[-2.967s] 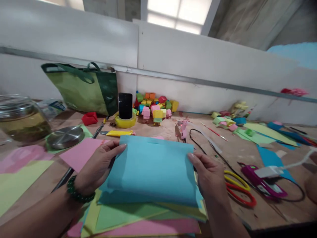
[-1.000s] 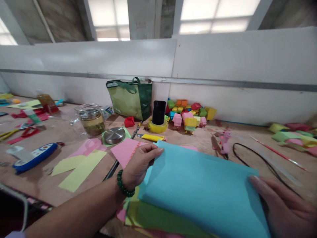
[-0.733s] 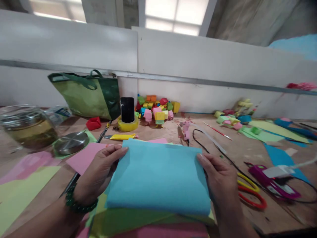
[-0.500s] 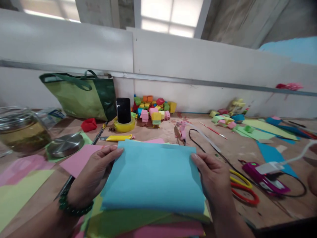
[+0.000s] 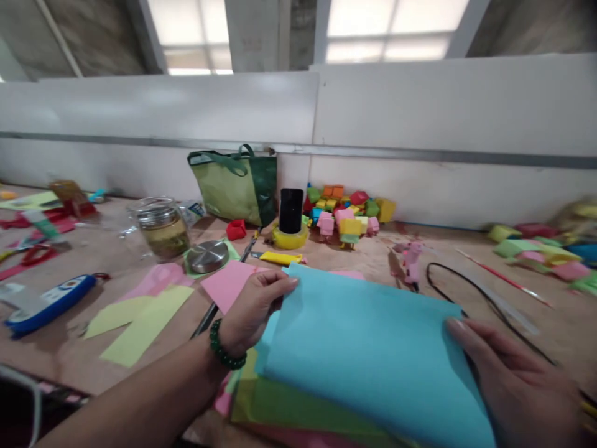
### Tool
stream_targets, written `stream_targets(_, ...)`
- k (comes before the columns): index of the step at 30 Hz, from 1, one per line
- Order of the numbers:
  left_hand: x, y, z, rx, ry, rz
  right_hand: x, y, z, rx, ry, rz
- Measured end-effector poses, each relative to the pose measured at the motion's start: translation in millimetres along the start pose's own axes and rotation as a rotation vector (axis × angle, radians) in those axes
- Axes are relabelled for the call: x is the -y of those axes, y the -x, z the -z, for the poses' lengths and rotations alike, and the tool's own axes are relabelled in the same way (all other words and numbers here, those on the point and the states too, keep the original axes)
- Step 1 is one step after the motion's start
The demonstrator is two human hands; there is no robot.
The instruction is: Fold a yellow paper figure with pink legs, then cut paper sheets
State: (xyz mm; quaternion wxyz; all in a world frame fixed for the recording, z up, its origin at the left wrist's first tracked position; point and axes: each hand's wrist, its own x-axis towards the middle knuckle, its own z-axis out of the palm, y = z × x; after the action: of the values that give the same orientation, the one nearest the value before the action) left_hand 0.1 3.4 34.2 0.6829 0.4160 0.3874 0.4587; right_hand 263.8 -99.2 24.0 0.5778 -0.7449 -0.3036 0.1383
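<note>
"Where's the blue sheet (image 5: pixel 373 348)?"

"Right in front of me, stretched between my two hands. My left hand (image 5: pixel 252 308) is nearly closed, pinching its upper left corner. My right hand (image 5: pixel 517 379) has the upper right corner, thumb on the front; its other fingers are partly behind the paper and blurred, so I can't tell how they're curled."

"And below the sheet?"

"A green sheet (image 5: pixel 303 398) shows under it, with a strip of pink paper (image 5: pixel 298 437) lower down. Most of both is covered, and the bottom of the view cuts them off, along with the blue sheet's lower right corner. I can't tell whether the blue one touches them."

"What's near your left hand?"

"A pink square (image 5: pixel 228 283) just beyond it, partly hidden by my fingers. A yellow cutter (image 5: pixel 280 258) lies on the desk (image 5: pixel 153 348) farther out."

"Near your right?"

"Beyond it, a pink glue gun (image 5: pixel 411 261), with a black cable (image 5: pixel 471 286) that passes out of sight behind my hand. Something yellow (image 5: pixel 588 409) beside my wrist is cut off by the edge; I can't make it out."
</note>
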Motion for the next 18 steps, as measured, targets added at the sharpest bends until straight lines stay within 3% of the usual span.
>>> stream_targets(9, -2, 0, 2.8, 0.043, 0.007, 0.004, 1, -2, -3, -0.004, 0.068, 0.0)
stream_targets(18, 1, 0, 3.4, 0.0, 0.026, 0.008, 11, 5, -5, 0.002, 0.051, 0.066)
